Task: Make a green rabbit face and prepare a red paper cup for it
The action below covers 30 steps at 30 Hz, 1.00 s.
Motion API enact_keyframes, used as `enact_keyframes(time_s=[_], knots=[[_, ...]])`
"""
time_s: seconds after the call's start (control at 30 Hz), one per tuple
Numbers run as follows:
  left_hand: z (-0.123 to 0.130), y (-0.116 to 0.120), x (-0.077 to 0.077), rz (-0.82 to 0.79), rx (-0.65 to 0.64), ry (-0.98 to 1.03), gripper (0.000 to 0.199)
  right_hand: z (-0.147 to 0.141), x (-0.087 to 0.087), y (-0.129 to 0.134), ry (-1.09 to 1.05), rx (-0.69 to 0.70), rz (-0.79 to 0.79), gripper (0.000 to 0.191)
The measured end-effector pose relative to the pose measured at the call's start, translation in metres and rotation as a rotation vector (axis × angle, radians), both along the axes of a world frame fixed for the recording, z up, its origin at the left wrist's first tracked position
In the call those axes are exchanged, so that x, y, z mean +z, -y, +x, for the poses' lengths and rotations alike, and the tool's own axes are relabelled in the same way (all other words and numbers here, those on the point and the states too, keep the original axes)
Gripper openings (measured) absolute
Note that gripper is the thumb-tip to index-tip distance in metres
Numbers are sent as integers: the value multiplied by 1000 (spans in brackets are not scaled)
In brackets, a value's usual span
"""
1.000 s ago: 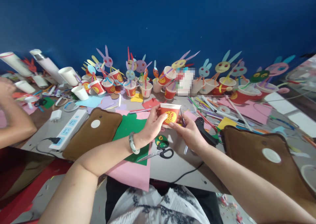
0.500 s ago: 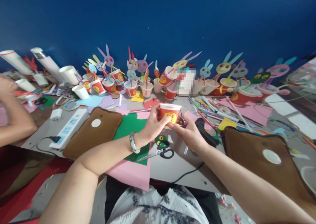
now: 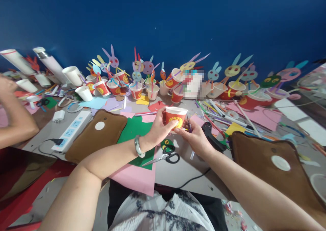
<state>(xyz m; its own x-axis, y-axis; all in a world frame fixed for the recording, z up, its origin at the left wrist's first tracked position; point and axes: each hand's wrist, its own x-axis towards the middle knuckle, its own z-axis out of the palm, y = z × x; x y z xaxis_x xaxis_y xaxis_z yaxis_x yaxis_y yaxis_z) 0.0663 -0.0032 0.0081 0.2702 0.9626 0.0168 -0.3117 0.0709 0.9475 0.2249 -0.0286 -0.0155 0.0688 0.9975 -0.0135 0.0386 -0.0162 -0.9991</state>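
Observation:
A red paper cup (image 3: 175, 114) with a white rim and a yellow print is upright above the table. My left hand (image 3: 163, 126) is wrapped round its left side, thumb across the print. Close by on the right, my right hand (image 3: 196, 134) is closed with its fingertips at the cup's lower edge. Between those fingers is a thin dark object (image 3: 188, 123), too small to name. Below the hands lie black-handled scissors (image 3: 168, 156) and a green paper piece with yellow eyes (image 3: 166, 143). A black glue gun (image 3: 212, 137) lies just right of my right hand.
Rabbit-faced paper cups (image 3: 136, 88) line the blue wall. Brown pouches (image 3: 98, 132) lie on both sides, with a power strip (image 3: 71, 132) at the left. Green paper (image 3: 136, 129), pink paper (image 3: 137, 180) and pipe cleaners (image 3: 216, 110) cover the table. Another person's arm (image 3: 15, 122) is far left.
The view has shifted very slightly. Both hands keep the same hold, and the cup stays in nearly the same place.

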Motion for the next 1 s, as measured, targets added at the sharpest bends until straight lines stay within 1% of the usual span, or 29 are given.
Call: enact_keyframes(time_s=[0.2,0.37,0.53,0.63,0.73,0.83,0.9,1.0], knots=[[0,1,2,-17,3,-19,55,0,1,0,18,12,-1,59],[0,1,2,-11,14,-15,58,0,1,-1,19,18,5,53],[-2,-1,4,33,27,-24,46,0,-2,1,63,14,26,50],[-2,0,6,-7,9,-40,41,-1,0,3,116,-29,60,49],[-3,0,5,-51,-11,-31,52,-2,2,4,203,-78,88,49],[-3,-2,0,-38,-5,-23,64,-4,3,5,270,-122,122,50],[-5,-6,-2,-28,-9,18,68,-4,4,6,256,-128,136,52],[-7,-16,-3,-39,-23,142,68,-5,7,7,187,-99,136,51]])
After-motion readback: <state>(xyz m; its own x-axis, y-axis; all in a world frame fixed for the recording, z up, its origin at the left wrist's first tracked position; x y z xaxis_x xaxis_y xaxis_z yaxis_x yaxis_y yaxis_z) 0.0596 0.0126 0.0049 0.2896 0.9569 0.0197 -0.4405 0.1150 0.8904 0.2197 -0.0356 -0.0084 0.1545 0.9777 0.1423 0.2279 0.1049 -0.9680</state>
